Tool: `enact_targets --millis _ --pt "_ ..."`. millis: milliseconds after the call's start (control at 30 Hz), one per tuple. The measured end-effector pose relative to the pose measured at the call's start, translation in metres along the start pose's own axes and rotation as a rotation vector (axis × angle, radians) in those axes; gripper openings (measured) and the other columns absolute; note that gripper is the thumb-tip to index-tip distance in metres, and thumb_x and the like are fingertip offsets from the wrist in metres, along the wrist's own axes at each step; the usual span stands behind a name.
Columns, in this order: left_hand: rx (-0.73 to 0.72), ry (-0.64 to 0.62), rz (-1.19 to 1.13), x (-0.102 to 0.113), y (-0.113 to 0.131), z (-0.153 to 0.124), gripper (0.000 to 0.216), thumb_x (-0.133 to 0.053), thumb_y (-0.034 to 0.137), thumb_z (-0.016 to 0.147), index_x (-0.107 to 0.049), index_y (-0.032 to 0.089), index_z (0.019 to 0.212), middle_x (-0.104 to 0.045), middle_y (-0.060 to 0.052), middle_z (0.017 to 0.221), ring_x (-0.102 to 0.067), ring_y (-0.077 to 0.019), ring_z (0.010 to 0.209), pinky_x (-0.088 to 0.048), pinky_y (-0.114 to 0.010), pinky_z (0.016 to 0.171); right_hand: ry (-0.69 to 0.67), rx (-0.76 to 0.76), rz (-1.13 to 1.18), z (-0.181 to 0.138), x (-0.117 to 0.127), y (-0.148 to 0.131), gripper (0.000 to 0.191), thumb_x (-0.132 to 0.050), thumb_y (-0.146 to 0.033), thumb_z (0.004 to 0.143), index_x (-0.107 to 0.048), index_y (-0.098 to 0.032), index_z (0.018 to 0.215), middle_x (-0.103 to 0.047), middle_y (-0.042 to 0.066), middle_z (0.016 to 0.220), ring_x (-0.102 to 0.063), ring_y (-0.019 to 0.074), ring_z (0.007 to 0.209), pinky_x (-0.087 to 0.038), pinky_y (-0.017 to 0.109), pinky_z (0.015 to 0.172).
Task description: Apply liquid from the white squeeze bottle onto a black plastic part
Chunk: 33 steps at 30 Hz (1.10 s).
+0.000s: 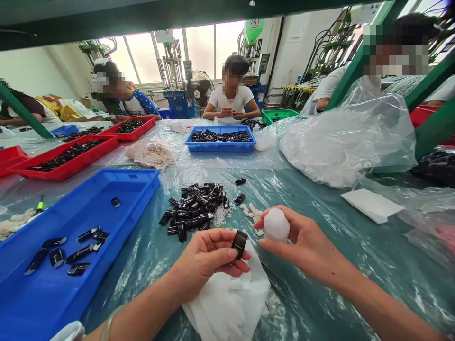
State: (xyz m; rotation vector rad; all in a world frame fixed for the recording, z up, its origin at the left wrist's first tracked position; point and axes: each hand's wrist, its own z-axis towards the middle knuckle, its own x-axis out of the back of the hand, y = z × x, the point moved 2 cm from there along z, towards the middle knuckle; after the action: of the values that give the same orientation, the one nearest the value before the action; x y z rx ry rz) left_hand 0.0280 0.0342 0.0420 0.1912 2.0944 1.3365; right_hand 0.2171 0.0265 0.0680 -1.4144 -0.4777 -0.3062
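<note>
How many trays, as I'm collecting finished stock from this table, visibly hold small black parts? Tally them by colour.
Blue plastic trays: 2, the near blue tray and the far blue tray
Red plastic trays: 2, the near red tray and the far red tray
Total: 4

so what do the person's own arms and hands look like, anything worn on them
Both forearms are bare, with no sleeves in view and no gloves. The left hand has a thin pale bangle around the wrist. The right hand shows no ring, watch or band. Fingernails are short and unpainted.
</note>
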Motion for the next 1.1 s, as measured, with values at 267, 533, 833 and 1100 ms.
enact_targets --millis 267,533,833,1100 --pt "0.012 0.031 -0.071 0.002 0.003 -0.007 0.034 -0.069 0.022 0.068 -0.06 0.008 0.097 -0.069 -0.014 0.087 -0.067 -0.017 0.069 -0.052 -0.024 0.063 -0.04 0.087 -0.151 0.02 0.003 -0.012 0.026 -0.06 -0.03 0.075 -0.056 -0.02 0.099 -0.061 0.002 0.086 -0.057 0.0172 0.074 -0.047 0.027 0.062" --pt "0.029 0.081 -0.09 0.006 0.001 -0.007 0.033 -0.069 0.022 0.068 -0.06 0.007 0.096 -0.069 -0.015 0.089 -0.068 -0.0179 0.071 -0.052 -0.023 0.063 0.032 0.136 -0.352 0.022 0.001 -0.007 0.02 -0.059 -0.025 0.075 -0.054 -0.021 0.094 -0.062 0.0 0.08 -0.056 0.0146 0.066 -0.044 0.024 0.055" --pt "0.017 0.095 -0.038 0.005 -0.001 -0.007 0.025 -0.071 0.02 0.066 -0.065 0.01 0.088 -0.07 -0.011 0.087 -0.067 -0.0166 0.071 -0.052 -0.021 0.061 0.103 0.335 -0.411 0.013 0.002 -0.003 0.027 -0.055 -0.02 0.079 -0.056 -0.023 0.106 -0.064 0.005 0.097 -0.059 0.0201 0.086 -0.048 0.031 0.069" --pt "-0.006 0.06 -0.021 0.005 -0.004 -0.006 0.02 -0.072 0.018 0.065 -0.067 0.011 0.082 -0.07 -0.009 0.081 -0.067 -0.0156 0.068 -0.051 -0.02 0.06 0.121 0.628 -0.612 0.002 0.002 -0.015 0.039 -0.046 -0.003 0.079 -0.051 -0.02 0.113 -0.059 0.008 0.104 -0.05 0.0206 0.097 -0.047 0.035 0.077"
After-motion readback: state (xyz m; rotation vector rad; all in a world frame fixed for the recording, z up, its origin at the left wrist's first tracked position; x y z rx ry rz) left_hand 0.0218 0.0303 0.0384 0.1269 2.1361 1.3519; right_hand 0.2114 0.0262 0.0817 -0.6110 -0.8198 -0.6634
